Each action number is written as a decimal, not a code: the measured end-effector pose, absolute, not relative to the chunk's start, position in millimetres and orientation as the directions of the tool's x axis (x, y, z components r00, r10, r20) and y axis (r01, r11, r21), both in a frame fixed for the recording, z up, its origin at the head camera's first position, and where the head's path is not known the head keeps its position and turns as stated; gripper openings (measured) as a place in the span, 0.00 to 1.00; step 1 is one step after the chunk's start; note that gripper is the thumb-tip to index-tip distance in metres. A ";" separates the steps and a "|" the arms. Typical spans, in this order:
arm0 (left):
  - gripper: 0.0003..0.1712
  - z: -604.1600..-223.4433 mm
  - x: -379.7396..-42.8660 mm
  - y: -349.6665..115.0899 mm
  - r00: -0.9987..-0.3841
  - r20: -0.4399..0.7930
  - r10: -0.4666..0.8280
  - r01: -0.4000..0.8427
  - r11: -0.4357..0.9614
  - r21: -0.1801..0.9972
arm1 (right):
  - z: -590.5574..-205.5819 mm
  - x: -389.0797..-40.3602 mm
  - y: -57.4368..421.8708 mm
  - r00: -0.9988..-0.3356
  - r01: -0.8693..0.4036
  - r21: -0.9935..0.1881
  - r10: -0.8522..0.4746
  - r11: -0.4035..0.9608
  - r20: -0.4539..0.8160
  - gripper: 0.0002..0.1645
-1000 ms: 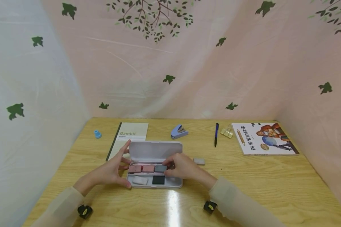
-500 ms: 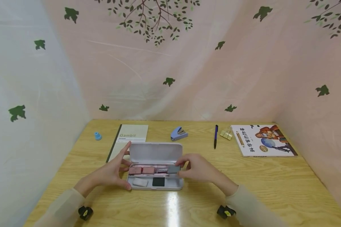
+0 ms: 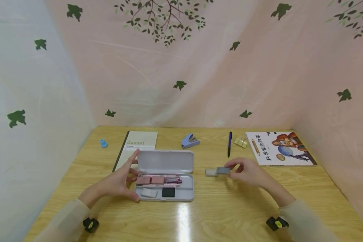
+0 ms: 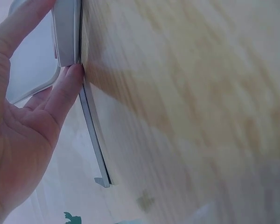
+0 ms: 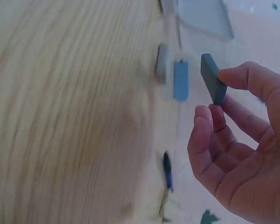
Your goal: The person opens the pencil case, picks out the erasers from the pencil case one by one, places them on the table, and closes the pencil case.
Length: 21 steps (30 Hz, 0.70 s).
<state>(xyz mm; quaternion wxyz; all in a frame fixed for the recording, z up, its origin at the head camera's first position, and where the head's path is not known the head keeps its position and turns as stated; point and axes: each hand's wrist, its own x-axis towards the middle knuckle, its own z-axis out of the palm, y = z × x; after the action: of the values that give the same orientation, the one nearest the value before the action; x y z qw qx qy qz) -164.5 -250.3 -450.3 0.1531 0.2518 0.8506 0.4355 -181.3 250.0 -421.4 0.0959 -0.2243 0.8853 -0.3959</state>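
Observation:
An open pale pencil case (image 3: pixel 165 162) stands on the wooden table, lid raised. My left hand (image 3: pixel 119 183) grips its left end, thumb at the near corner and fingers behind and at the lid. In the left wrist view the fingertips (image 4: pixel 74 72) press the case's end. Inside are two pink erasers (image 3: pixel 157 180), pens (image 3: pixel 172 180), a white eraser (image 3: pixel 149 192) and a black block (image 3: pixel 168 192). Right of the case, my right hand (image 3: pixel 248 172) pinches a blue-grey eraser (image 5: pixel 212 79) between thumb and fingers. It is beside a light grey eraser (image 3: pixel 210 172) on the table.
Behind the case lie a Gambit notebook (image 3: pixel 141 139) and a lilac stapler (image 3: pixel 190 141). A small blue cone-shaped piece (image 3: pixel 103 143) is at far left. Toward the right are a pen (image 3: pixel 230 144), gold binder clips (image 3: pixel 240 142) and a picture book (image 3: pixel 281 148).
My right hand has lifted the blue-grey eraser out of the pencil case and carried it right, to beside the light grey eraser. My left hand stays on the case.

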 end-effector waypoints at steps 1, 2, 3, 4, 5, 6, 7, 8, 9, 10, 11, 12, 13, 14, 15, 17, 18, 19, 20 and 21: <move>0.86 -449.9 -164.7 -250.5 -0.826 -0.041 0.562 0.298 0.497 0.815 | -422.7 -183.7 256.0 -0.889 -0.308 -0.740 -0.459 0.598 -0.001 0.15; 0.86 -449.5 -164.8 -250.5 -0.828 -0.045 0.559 0.296 0.503 0.812 | -424.1 -186.1 261.5 -0.896 -0.296 -0.733 -0.444 0.613 -0.010 0.15; 0.87 -449.4 -164.9 -250.3 -0.830 -0.050 0.555 0.291 0.508 0.810 | -425.4 -188.3 266.2 -0.901 -0.284 -0.728 -0.433 0.623 -0.019 0.15; 0.87 -449.4 -165.0 -250.2 -0.833 -0.056 0.551 0.285 0.512 0.810 | -426.8 -190.5 270.5 -0.905 -0.272 -0.728 -0.425 0.630 -0.030 0.15; 0.87 -449.4 -165.1 -249.8 -0.834 -0.061 0.549 0.279 0.514 0.811 | -428.3 -192.2 274.2 -0.907 -0.263 -0.728 -0.419 0.634 -0.038 0.15; 0.87 -449.7 -165.3 -249.7 -0.834 -0.065 0.548 0.275 0.515 0.812 | -430.0 -193.7 277.3 -0.908 -0.253 -0.729 -0.417 0.635 -0.048 0.15; 0.87 -449.9 -165.5 -249.5 -0.833 -0.067 0.549 0.272 0.512 0.815 | -431.2 -194.9 279.8 -0.907 -0.245 -0.734 -0.417 0.633 -0.058 0.16; 0.87 -450.1 -165.6 -249.3 -0.834 -0.072 0.548 0.266 0.512 0.817 | -432.6 -195.8 281.7 -0.904 -0.238 -0.741 -0.423 0.628 -0.068 0.16; 0.87 -450.2 -165.8 -249.2 -0.832 -0.073 0.550 0.264 0.509 0.820 | -434.1 -196.7 283.0 -0.899 -0.234 -0.747 -0.432 0.622 -0.078 0.17; 0.87 -450.5 -165.9 -249.1 -0.831 -0.075 0.551 0.262 0.507 0.821 | -435.6 -197.3 283.9 -0.894 -0.231 -0.752 -0.439 0.618 -0.086 0.17; 0.87 -450.6 -166.0 -249.2 -0.831 -0.076 0.551 0.260 0.505 0.823 | -437.1 -197.8 284.4 -0.890 -0.225 -0.757 -0.446 0.613 -0.096 0.18; 0.87 -450.7 -166.0 -249.3 -0.831 -0.075 0.551 0.260 0.505 0.823 | -438.5 -198.4 284.8 -0.886 -0.221 -0.760 -0.451 0.612 -0.106 0.18; 0.87 -450.8 -166.0 -249.4 -0.831 -0.076 0.551 0.259 0.505 0.824 | -439.8 -199.0 284.8 -0.883 -0.215 -0.763 -0.455 0.610 -0.115 0.18; 0.87 -450.9 -166.0 -249.5 -0.832 -0.076 0.549 0.259 0.506 0.823 | -441.0 -199.7 284.8 -0.881 -0.212 -0.762 -0.457 0.612 -0.121 0.19; 0.87 -450.9 -166.0 -249.7 -0.833 -0.075 0.549 0.258 0.504 0.824 | -442.0 -200.4 284.7 -0.880 -0.211 -0.761 -0.459 0.613 -0.126 0.19; 0.87 -451.0 -165.9 -249.9 -0.833 -0.074 0.549 0.256 0.500 0.827 | -443.6 -201.9 284.7 -0.877 -0.210 -0.759 -0.462 0.617 -0.133 0.18; 0.87 -451.1 -166.0 -250.1 -0.832 -0.072 0.550 0.257 0.498 0.828 | -444.3 -202.6 284.6 -0.875 -0.212 -0.758 -0.465 0.617 -0.134 0.18; 0.87 -451.0 -166.0 -250.3 -0.832 -0.071 0.550 0.257 0.496 0.829 | -445.0 -203.3 284.5 -0.873 -0.214 -0.758 -0.468 0.616 -0.134 0.18; 0.87 -450.9 -165.9 -250.6 -0.832 -0.068 0.550 0.259 0.495 0.829 | -445.6 -204.1 284.5 -0.871 -0.217 -0.759 -0.473 0.614 -0.134 0.18; 0.87 -450.8 -165.9 -250.9 -0.832 -0.067 0.550 0.260 0.495 0.829 | -446.1 -204.8 284.5 -0.868 -0.215 -0.763 -0.477 0.610 -0.137 0.19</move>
<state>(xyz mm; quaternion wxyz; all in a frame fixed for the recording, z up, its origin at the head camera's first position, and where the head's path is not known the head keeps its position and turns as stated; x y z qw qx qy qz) -165.9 -250.9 -450.8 0.1637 0.2387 0.8488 0.4424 -204.8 284.5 -446.1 0.1658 -0.1963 0.8816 -0.3958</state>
